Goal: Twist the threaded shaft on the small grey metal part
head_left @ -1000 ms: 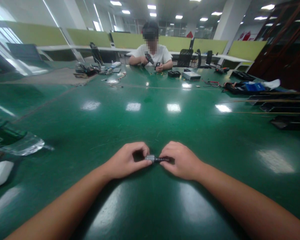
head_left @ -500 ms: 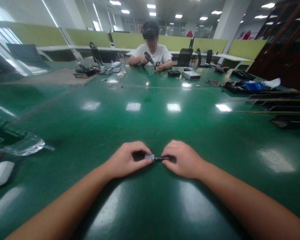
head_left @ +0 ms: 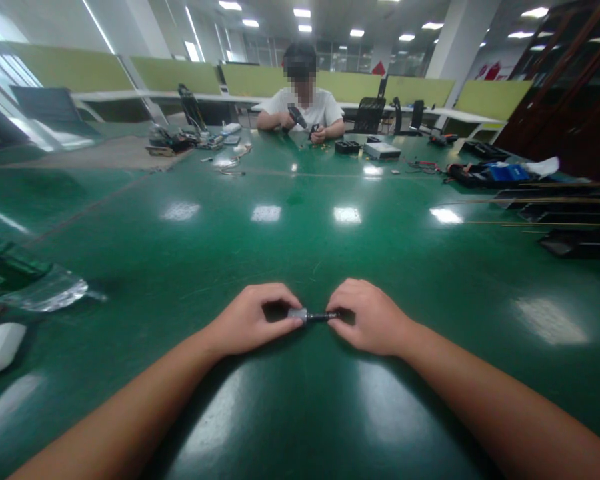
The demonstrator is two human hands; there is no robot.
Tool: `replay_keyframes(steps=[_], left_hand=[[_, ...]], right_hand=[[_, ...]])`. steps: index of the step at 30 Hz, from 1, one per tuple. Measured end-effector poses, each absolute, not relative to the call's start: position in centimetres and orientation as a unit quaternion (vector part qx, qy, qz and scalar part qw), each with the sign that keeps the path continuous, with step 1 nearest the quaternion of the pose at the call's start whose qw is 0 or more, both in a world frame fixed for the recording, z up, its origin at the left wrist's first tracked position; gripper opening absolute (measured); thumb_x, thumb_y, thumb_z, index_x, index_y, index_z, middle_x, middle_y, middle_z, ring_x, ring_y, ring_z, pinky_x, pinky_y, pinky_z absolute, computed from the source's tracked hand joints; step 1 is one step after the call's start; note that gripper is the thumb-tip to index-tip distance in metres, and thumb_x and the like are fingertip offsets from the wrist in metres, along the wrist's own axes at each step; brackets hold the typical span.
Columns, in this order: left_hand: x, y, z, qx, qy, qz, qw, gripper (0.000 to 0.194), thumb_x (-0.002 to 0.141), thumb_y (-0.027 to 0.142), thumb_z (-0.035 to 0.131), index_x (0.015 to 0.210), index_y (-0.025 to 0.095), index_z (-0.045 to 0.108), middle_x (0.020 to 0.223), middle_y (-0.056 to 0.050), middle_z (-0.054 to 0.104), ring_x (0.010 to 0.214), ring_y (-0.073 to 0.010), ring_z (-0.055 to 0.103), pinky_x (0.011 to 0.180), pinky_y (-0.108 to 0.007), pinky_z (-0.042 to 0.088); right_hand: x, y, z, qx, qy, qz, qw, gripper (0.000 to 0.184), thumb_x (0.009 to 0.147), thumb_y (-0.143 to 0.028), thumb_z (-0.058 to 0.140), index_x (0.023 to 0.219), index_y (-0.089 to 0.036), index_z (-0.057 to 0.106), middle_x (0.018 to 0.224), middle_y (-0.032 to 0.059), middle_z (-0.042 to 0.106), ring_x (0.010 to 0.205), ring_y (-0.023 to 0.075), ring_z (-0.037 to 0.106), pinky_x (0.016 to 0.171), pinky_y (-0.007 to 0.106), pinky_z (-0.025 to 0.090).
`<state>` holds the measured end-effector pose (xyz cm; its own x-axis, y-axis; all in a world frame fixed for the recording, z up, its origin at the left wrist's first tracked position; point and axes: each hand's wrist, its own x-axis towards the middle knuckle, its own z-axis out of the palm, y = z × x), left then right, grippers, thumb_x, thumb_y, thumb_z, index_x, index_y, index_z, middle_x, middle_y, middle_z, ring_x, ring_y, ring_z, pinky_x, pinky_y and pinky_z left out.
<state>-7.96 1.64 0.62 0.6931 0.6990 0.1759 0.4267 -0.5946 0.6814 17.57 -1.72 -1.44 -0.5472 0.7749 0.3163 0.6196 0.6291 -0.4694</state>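
Note:
Between my two hands lies a small part with a grey cylinder (head_left: 297,315) at its left end and a thin dark rod (head_left: 317,317) reaching right from it. My left hand (head_left: 260,319) pinches the grey cylinder between thumb and fingers. Around the rod's far end, the thumb and fingertips of my right hand (head_left: 367,317) are closed. Whether a separate small piece sits in that right pinch is too small to tell. Both hands are low over the green tabletop (head_left: 300,253), and the part is held roughly level.
A clear plastic bottle (head_left: 35,280) lies at the left, near a white object (head_left: 0,350). Across the table a person (head_left: 303,107) holds a dark power tool (head_left: 297,117). Dark trays (head_left: 580,243) and a tool bag (head_left: 495,173) are at the right.
My right fingertips have shifted slightly to the right along the dark rod. My left hand keeps its pinch on the grey cylinder.

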Motion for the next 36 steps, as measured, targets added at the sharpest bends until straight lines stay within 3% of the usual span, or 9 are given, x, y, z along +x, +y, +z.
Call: replay_keyframes(steps=[36], left_hand=[[-8.2,1.7,0.4,0.863,0.330,0.213,0.318,0.017,0.085,0.030,0.073,0.094,0.017,0.074,0.092,-0.006,0.074,0.085,-0.0186,0.069,0.079,-0.028,0.052]], right_hand=[[19.3,-1.4,-0.2,-0.430,-0.869,0.146,0.196,0.008,0.079,-0.018,0.069,0.085,-0.020,0.073,0.087,0.0047,0.071,0.089,0.0211,0.062,0.085,0.036,0.048]])
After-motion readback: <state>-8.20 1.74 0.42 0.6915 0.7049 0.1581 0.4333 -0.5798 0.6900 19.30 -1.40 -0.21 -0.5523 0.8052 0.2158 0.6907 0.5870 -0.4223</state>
